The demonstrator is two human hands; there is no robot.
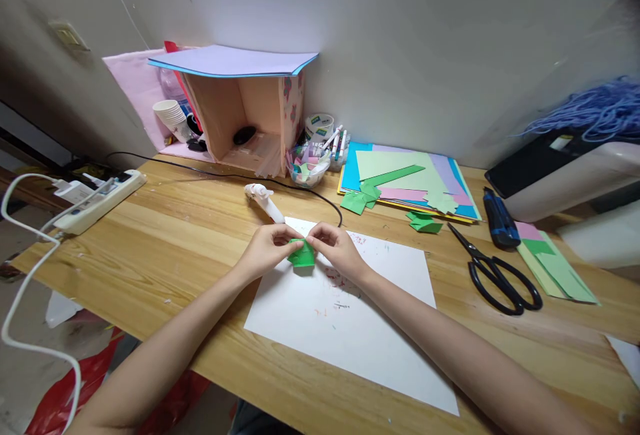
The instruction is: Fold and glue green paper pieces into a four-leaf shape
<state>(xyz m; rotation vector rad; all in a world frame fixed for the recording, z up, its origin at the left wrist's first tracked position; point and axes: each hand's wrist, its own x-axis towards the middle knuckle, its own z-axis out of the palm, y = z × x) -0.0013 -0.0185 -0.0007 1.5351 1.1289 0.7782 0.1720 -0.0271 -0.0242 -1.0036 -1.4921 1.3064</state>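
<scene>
A small piece of green paper [303, 256], which looks folded or curved, is pinched at its upper edge between both hands. My left hand [273, 246] grips its left side with thumb and fingertips; my right hand [335, 247] holds the top right corner the same way. Under the hands lies a white sheet of paper [340, 342] with small coloured marks. Just behind my left hand is a white glue gun [265, 202], its front end partly hidden by the hand. Cut and folded green paper pieces [361, 198] rest farther back to the right.
Black scissors [495, 275] and a blue utility knife [501, 218] lie at the right, near paper strips [557, 265]. Behind are stacked coloured sheets [400, 165], a bowl of scraps [309, 165] and an open box [240, 108]. A power strip [100, 202] sits at the left edge.
</scene>
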